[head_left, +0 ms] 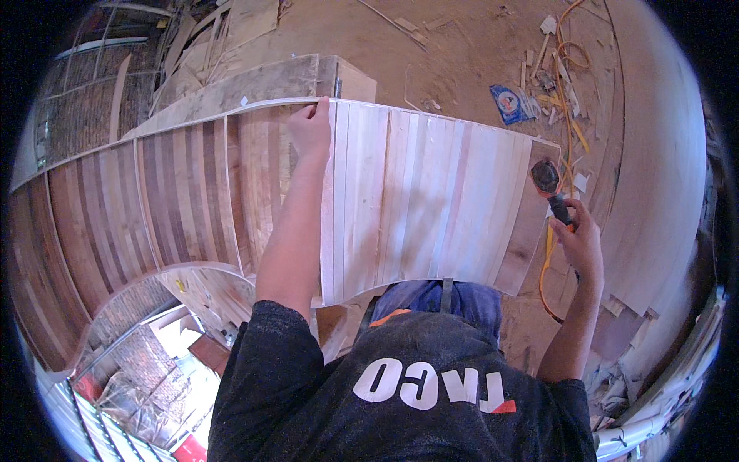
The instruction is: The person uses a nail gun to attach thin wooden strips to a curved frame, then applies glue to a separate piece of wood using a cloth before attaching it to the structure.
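A curved wooden panel of pale and brown slats (431, 192) lies across in front of me. My left hand (309, 129) is closed at the panel's far edge, fingers curled beside the top end of a thin pale strip (326, 231). The fingertips are partly hidden. In my right hand (579, 237) is an orange-and-black handheld power tool (556, 202), gripped by its narrow body. Its round dark head (545, 177) is over the brown board at the panel's right end; I cannot tell whether it touches.
Darker slatted sections (181, 200) continue left. An orange cord (568, 131) runs along the floor at right, among wood scraps and a blue bag (511, 104). A large smooth wooden sheet (654, 192) lies farther right. A grey board (262, 83) stands behind the panel.
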Motion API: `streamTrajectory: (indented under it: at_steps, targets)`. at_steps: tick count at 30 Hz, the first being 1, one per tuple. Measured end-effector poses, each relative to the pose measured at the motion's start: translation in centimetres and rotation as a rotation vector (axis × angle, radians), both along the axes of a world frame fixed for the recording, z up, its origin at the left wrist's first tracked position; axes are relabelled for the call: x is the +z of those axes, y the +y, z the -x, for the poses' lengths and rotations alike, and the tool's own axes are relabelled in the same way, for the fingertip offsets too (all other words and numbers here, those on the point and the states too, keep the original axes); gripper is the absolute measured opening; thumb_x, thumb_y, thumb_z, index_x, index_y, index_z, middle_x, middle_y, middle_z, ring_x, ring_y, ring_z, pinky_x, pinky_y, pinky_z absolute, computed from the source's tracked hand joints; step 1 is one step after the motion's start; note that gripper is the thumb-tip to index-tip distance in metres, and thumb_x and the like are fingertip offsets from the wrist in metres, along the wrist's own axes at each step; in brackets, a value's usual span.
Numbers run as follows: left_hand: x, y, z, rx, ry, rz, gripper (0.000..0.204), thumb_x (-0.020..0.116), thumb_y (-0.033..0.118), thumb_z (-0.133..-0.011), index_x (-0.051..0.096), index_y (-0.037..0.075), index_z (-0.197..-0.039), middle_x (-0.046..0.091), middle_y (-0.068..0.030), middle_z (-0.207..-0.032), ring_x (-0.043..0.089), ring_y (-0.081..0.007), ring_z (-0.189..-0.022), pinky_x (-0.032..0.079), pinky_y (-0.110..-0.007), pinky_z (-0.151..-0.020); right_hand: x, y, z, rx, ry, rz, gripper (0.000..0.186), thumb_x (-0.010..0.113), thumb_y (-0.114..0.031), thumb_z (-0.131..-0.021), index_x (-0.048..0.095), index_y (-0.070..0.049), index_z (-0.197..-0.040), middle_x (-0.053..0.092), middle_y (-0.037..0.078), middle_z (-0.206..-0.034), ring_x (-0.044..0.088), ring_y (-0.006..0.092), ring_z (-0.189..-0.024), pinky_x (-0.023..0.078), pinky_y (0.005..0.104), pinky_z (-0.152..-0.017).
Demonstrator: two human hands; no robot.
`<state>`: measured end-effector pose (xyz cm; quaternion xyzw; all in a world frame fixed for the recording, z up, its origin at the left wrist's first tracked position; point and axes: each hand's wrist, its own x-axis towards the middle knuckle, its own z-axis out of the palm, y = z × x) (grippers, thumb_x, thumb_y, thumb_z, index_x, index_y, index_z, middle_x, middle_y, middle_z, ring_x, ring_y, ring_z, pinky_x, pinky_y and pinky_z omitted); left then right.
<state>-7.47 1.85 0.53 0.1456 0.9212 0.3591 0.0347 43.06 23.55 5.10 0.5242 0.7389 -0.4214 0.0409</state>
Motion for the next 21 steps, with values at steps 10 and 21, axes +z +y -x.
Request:
streamTrajectory:
  at_steps: [10, 21]
  targets:
    - [0.7, -0.3, 0.0, -0.087, -0.021, 0.021, 0.039, 0.073, 0.029, -0.093, 0.072, -0.009, -0.086, 0.066, -0.0156, -0.063, 0.058, -0.0164, -0.058, 0.047, -0.038, -0.062, -1.2, -0.3, -0.9, -0.011, -0.003, 0.040, 0.047, 0.078, -0.013, -0.087, 0.061, -0.007, -0.130, 0.061, 0.009, -0.074, 0.061, 0.0179, -0.063, 0.049, 0.0363, -0.061]
    - [0.4, -0.2, 0.1, -0.071, -0.062, -0.024, 0.037, 0.075, 0.028, -0.093, 0.074, -0.009, -0.087, 0.066, -0.0123, -0.062, 0.057, -0.0153, -0.059, 0.047, -0.037, -0.062, -0.9, -0.6, 0.7, 0.020, -0.010, 0.027, 0.043, 0.076, -0.014, -0.090, 0.060, -0.006, -0.130, 0.060, 0.004, -0.072, 0.058, 0.0117, -0.060, 0.045, 0.0307, -0.057]
